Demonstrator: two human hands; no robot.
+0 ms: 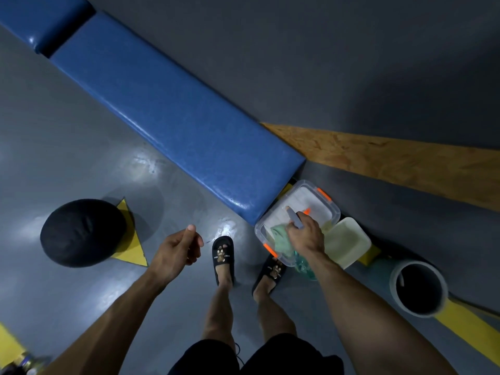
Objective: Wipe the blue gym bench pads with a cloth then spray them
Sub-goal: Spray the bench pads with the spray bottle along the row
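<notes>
- Right hand (305, 234) is over the clear storage box (297, 220) with orange latches, which sits on the floor just beside the near end of the long blue bench pad (173, 115). Its fingers are curled round the neck of a spray bottle (295, 219); the bottle's greenish body shows below the wrist.
- Green cloth (281, 236) lies in the near corner of the box, touching or just under the right hand. Cannot tell whether the hand grips the cloth as well.
- Left hand (180, 249) hangs over the floor, well apart from the box, fingers loosely curled, holding nothing.
- A second, shorter blue pad (40, 17) lies beyond a gap at the far end of the long one. The box's pale lid (343, 242) rests beside the box.
- Judged step: fetching supplies. Neither pad shows cloth or spray on it.
- To do it well: the task puts wiping first, so the free left hand should take the cloth while the right keeps the bottle upright, nozzle turned away from the face.
- Wipe in long overlapping strokes from one end, covering edges and the seam gap between the pads.
- Risk: the floor (81, 147) is glossy and the footwear is open slides (223, 255); overspray on it may be slippery.
</notes>
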